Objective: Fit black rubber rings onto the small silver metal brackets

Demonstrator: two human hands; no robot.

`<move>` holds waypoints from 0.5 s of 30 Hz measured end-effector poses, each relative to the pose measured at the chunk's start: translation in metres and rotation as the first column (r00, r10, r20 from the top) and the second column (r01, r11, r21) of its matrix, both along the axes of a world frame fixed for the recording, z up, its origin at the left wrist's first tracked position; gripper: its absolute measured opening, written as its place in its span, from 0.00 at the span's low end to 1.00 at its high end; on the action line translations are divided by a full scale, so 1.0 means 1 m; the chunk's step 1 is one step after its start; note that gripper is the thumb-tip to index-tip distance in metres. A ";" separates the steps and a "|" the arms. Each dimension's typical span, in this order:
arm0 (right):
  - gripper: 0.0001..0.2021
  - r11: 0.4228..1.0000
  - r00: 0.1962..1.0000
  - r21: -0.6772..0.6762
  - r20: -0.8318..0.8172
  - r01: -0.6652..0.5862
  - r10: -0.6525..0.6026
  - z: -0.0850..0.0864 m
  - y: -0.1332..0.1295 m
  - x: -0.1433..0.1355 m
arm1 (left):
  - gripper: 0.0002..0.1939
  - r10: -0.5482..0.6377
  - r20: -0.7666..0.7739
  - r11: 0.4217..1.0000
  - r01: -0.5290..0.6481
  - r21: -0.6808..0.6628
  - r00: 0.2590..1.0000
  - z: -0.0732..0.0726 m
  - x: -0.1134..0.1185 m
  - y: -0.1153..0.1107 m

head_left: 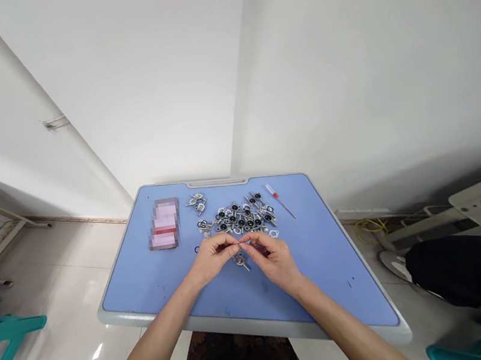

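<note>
My left hand (216,255) and my right hand (270,254) meet fingertip to fingertip above the blue desk (148,286). Both are closed in a pinch; whatever sits between the fingertips is too small to make out. Just below them a silvery metal fitting with a short stem (240,260) lies on the desk. Beyond my fingers spreads a pile of similar metal parts with black round caps (242,223), mixed with loose flat metal flanges (273,233). A dark ring (197,249) shows left of my left hand. Several metal fittings (198,202) form a smaller group farther back.
A screwdriver with a clear and red handle (274,195) lies right of the pile. A blurred-out pink rectangular item (164,223) rests on the left. White walls (170,81) stand behind the desk. Teal stools (4,330) flank it, and another person's dark-clothed leg (470,274) is at right.
</note>
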State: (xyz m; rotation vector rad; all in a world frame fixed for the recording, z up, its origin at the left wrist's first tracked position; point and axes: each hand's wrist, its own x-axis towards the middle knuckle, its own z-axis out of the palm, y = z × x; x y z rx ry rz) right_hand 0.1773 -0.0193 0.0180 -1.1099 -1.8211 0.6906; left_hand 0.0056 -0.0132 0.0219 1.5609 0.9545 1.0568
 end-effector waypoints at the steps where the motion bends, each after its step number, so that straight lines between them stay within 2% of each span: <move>1: 0.08 1.000 1.000 0.002 0.005 0.001 -0.001 0.000 0.000 0.000 | 0.14 0.006 -0.014 1.000 -0.005 0.015 1.000 0.000 0.000 0.000; 8: 0.08 0.998 0.999 0.056 0.042 0.010 -0.012 0.002 -0.001 -0.001 | 0.14 0.038 -0.060 0.999 -0.038 -0.001 0.997 0.000 0.001 -0.001; 15: 0.09 1.000 1.000 -0.025 -0.006 0.012 -0.012 0.003 -0.003 -0.002 | 0.13 0.011 -0.079 0.999 -0.008 0.043 0.997 0.005 0.002 -0.002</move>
